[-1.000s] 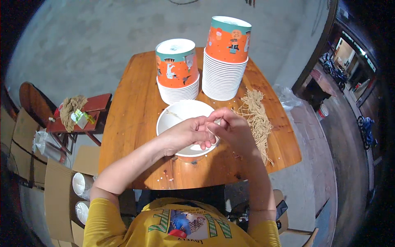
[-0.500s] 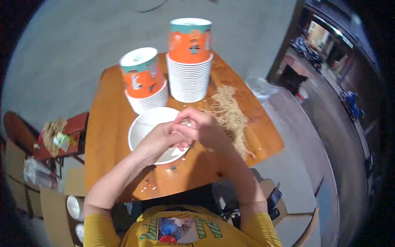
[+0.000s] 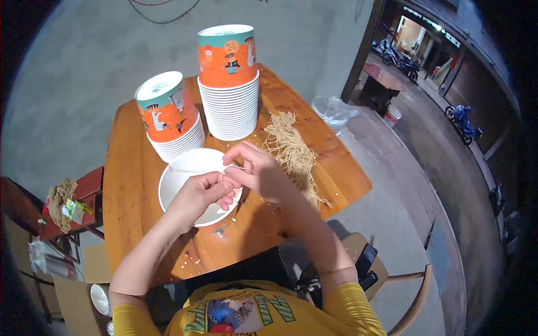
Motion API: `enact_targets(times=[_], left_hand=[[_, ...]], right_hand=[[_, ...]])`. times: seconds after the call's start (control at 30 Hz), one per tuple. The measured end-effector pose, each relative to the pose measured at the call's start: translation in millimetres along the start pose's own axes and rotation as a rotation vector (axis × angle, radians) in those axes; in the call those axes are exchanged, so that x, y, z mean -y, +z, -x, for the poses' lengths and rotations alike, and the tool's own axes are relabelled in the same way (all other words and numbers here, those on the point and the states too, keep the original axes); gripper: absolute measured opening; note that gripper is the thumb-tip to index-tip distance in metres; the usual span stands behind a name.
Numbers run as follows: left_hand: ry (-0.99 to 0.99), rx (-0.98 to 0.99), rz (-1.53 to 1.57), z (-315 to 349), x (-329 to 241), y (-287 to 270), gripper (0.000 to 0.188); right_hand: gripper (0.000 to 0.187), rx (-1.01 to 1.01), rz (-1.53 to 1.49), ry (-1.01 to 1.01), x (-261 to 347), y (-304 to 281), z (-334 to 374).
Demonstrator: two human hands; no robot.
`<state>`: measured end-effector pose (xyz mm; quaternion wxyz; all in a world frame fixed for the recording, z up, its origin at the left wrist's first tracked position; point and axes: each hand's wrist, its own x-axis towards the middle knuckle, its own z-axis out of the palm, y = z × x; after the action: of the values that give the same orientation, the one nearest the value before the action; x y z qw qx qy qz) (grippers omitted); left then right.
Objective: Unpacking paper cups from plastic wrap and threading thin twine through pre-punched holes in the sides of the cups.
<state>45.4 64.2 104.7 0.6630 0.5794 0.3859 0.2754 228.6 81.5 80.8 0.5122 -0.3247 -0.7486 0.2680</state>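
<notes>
A white round tub stands on the wooden table in front of me, its inside showing. Over its right side my two hands meet. Thumb and finger of my left hand are pinched on a thin pale string, part of which lies across the inside of the tub. Just above it, my right hand has its fingers closed near the same string, and a short length shows between the hands. Right of them lies a loose bundle of beige strings.
Behind the tub stand two upside-down stacks of paper tubs, a shorter one and a taller one, printed orange and green. White crumbs lie on the table. A red bench is left; a chair with a phone is right.
The whole view has swung, so the table and tubs appear farther left. My hands stay over the tub, fingers shifting slightly apart, with string now showing between them.
</notes>
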Motion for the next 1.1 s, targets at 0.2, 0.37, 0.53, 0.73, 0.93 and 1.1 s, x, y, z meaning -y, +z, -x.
enact_targets(times=[0.2, 0.37, 0.53, 0.73, 0.93, 1.1], left_hand=[[0.047, -0.068, -0.080, 0, 4, -3, 0.023], [0.057, -0.088, -0.081, -2, 0, -2, 0.029], [0.029, -0.057, 0.048, -2, 6, -12, 0.031], [0.039, -0.046, 0.038, -3, 4, -9, 0.034], [0.058, -0.017, 0.020, -6, 3, -5, 0.036], [0.085, 0.027, -0.030, -7, -1, -7, 0.037]], right_hand=[[0.009, 0.086, -0.028, -0.028, -8, -7, 13], [0.008, 0.048, 0.113, -0.244, -15, -11, 19], [0.016, 0.023, -0.215, 0.615, 24, 1, 8], [0.020, 0.095, 0.061, -0.042, 6, -3, 21], [0.017, 0.068, 0.131, -0.111, -7, -3, 21], [0.010, 0.020, -0.083, 0.116, -2, 2, 21]])
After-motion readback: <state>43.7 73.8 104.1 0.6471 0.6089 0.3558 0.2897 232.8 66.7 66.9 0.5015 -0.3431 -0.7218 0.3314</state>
